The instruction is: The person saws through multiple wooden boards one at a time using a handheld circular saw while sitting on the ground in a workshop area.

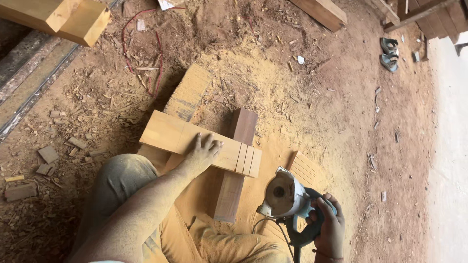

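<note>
From head view: left hand (204, 150) spread flat, pressing pale plank (200, 143) across dark wood block (236, 165). Right hand (327, 228) clenched around circular saw (287, 199), held clear. Risk: fingers near scored lines; unclamped plank liable to shift on sawdust (253, 83).

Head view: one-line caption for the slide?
Left hand flat on a pale plank across two wooden blocks; right hand holds a circular saw over sawdust.

A pair of sandals (389, 53) lies near timber beams (58, 17), wood offcuts (48, 155) and a red cable (157, 58).
</note>
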